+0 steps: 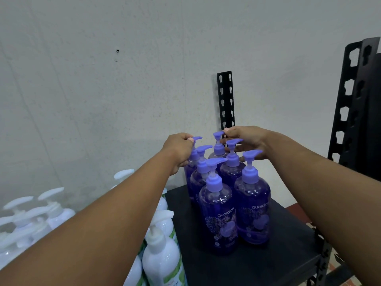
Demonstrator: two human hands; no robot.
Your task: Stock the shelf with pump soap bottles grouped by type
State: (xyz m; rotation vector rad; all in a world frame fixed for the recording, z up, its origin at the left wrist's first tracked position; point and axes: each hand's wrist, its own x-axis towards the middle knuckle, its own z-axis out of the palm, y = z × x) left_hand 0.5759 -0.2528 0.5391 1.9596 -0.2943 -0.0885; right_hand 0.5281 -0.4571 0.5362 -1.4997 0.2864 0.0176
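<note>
Several purple pump soap bottles point(218, 215) stand in two rows on the black shelf point(268, 263), labels facing me. My left hand point(179, 150) grips the neck and pump of the back-left purple bottle point(194, 155). My right hand point(246, 141) pinches the pump head of the back-right purple bottle point(218, 148), fingers reaching around the rear of the group. White pump bottles with green labels point(162, 256) stand to the left of the purple group, partly hidden by my left forearm.
More pale white pump bottles point(31, 221) fill the far left. Black slotted shelf uprights rise behind the bottles point(225, 100) and at the right edge point(354, 100). A grey wall is close behind. Bare black shelf surface lies in front and right of the purple bottles.
</note>
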